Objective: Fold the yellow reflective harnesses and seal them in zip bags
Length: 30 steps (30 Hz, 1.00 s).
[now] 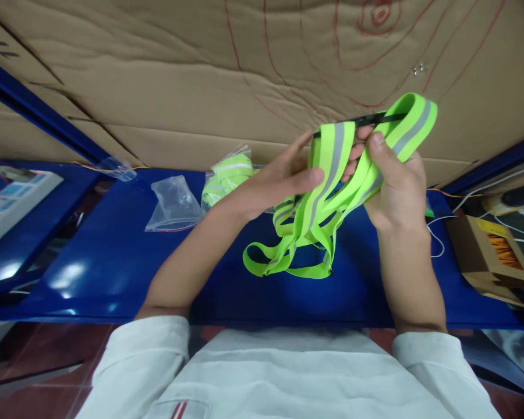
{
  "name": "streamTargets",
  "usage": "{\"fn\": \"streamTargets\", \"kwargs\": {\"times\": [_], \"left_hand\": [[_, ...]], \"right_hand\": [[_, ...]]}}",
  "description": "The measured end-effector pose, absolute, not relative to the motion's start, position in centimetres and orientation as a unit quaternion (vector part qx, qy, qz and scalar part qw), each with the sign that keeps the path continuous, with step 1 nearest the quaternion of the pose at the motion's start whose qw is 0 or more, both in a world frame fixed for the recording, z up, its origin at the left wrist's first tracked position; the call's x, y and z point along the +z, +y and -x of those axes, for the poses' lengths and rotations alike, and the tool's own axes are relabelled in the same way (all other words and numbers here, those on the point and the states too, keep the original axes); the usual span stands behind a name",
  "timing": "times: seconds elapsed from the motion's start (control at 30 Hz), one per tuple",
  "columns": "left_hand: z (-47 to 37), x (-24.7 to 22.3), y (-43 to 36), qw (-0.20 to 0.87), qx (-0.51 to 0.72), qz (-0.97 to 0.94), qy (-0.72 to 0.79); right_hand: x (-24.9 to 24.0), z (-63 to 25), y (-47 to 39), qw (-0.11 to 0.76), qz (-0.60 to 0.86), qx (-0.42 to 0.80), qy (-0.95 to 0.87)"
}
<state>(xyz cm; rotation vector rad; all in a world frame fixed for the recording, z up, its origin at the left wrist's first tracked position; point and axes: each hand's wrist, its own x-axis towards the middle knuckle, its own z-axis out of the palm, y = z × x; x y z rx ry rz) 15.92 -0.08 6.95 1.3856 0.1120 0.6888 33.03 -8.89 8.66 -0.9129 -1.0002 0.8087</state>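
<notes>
A neon strap [335, 157] is held above the middle of the desk [113, 262], its loops hanging toward the front edge. One side is pinched between thumb and fingers by the left hand [292, 177]; the other is gripped by the right hand [395, 180]. Near the back edge, a bagged strap [232, 174] and a clear bag [174, 201] are seen left of centre.
</notes>
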Motion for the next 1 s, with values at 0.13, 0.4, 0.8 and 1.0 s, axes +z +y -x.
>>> {"fn": "streamTargets", "kwargs": {"times": [0.13,0.4,0.8,1.0], "left_hand": [[-16.4,6.6,-0.7,0.619,0.300,-0.723,0.054],[-15.9,7.1,-1.2,0.608,0.359,-0.696,0.128],[-13.2,8.5,0.2,0.701,0.255,-0.666,0.028],[-14.3,8.3,-0.7,0.682,0.309,-0.651,0.124]], "right_hand": [[8.9,-33.0,-9.2,0.694,0.428,0.364,-0.451],[9.2,-34.0,-10.1,0.584,0.423,0.412,-0.557],[9.5,-35.0,-10.9,0.516,0.384,0.523,-0.560],[8.9,-34.3,-10.5,0.531,0.413,0.479,-0.565]]}}
